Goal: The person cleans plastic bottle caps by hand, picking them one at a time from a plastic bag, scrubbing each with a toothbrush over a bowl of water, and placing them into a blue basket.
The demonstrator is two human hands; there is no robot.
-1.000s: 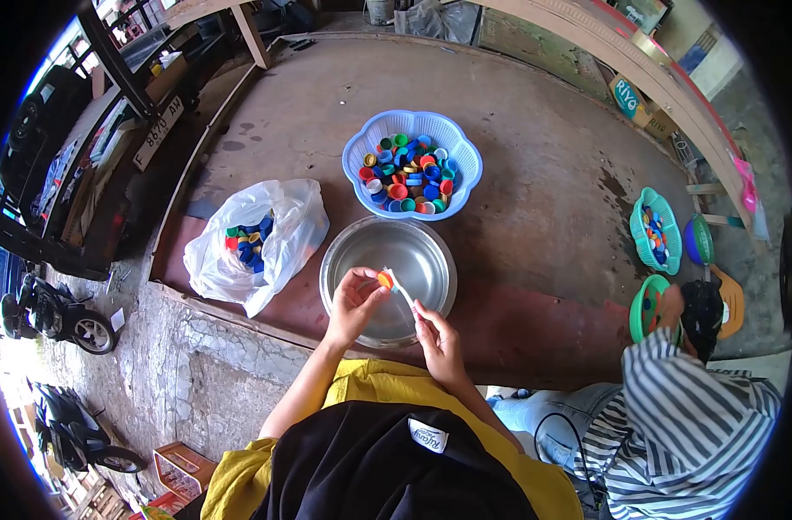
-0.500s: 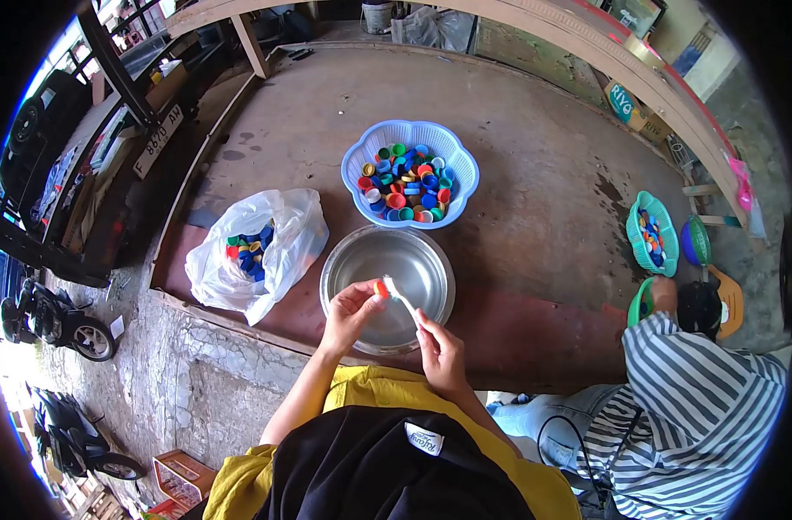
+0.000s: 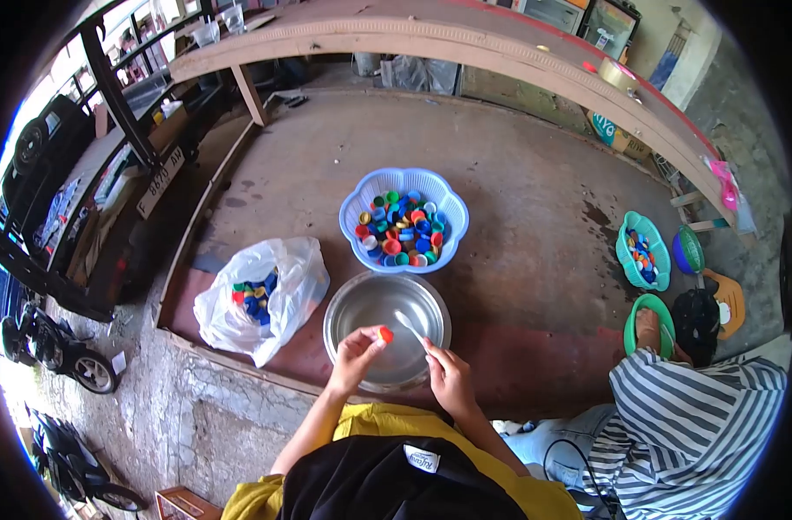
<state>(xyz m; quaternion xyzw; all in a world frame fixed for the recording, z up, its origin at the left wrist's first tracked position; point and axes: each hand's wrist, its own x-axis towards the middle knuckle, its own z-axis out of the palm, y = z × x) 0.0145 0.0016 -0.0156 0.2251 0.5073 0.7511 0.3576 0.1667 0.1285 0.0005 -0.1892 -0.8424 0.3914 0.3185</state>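
Observation:
Between the thumb and fingers of my left hand (image 3: 354, 357) is a red-orange bottle cap (image 3: 385, 334). My right hand (image 3: 449, 374) grips a white toothbrush (image 3: 408, 324) by its handle, with the head pointing up and left, apart from the cap. Both hands are over the near part of a round metal basin (image 3: 361, 305). Just beyond the basin stands a blue scalloped plastic basket (image 3: 453, 204) full of colourful bottle caps (image 3: 399, 227). Left of the basin lies an open clear plastic bag (image 3: 299, 276) with more caps inside, mostly blue.
At the right, a person in a striped sleeve (image 3: 673, 390) has a hand in a green bowl (image 3: 632, 328). A teal basket (image 3: 625, 251) of caps stands beyond it. A wooden rail (image 3: 413, 36) crosses the far side of the brown tabletop (image 3: 534, 191).
The toothbrush has come away from the cap, where its bristles were touching. My view has tilted up, so everything sits lower. The co-worker's hand now shows inside the green bowl.

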